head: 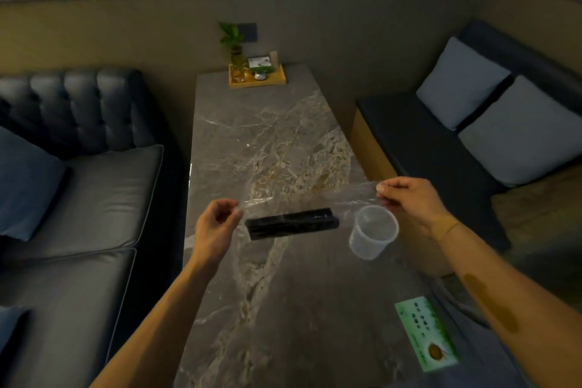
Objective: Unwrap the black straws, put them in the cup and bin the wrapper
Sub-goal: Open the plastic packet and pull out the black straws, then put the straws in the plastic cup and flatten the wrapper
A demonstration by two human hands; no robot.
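A bundle of black straws (291, 223) lies across the marble table (274, 142), seen through a clear plastic wrapper (308, 197) stretched above it. My left hand (217, 224) pinches the wrapper's left edge. My right hand (409, 201) pinches its right edge, a little higher. A clear plastic cup (373, 236) stands upright on the table just right of the straws, below my right hand. Whether the wrapper still touches the straws is unclear.
A yellow tray (257, 77) with a small plant and a card stands at the table's far end. A green card (425, 332) lies near the front right edge. Dark sofas flank the table, with pale cushions (491, 116) on the right one.
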